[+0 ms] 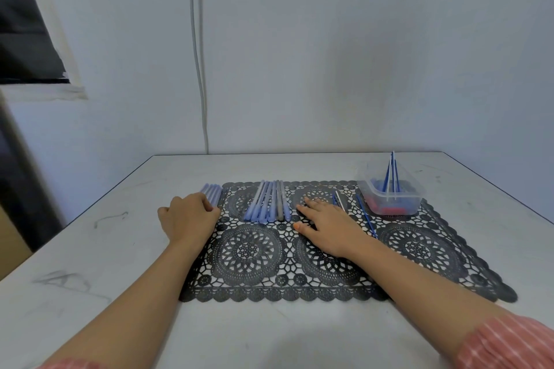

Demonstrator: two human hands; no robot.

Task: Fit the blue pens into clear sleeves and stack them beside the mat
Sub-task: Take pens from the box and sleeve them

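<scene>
Pens (266, 201) lie in a row on mat (419, 249); sleeved stack (211, 193) sits just off its left edge. Left hand (189, 216) curls over stack's near end, grip unclear. Right hand (326, 225) lies flat on mat, fingers spread.

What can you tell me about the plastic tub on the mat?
The tub is a clear plastic box with rounded corners and no lid, upright on the far right corner of the black lace mat. Thin blue pens stand leaning in it, poking above the rim; red and blue bits lie on its bottom. The right hand lies apart from it.
</scene>
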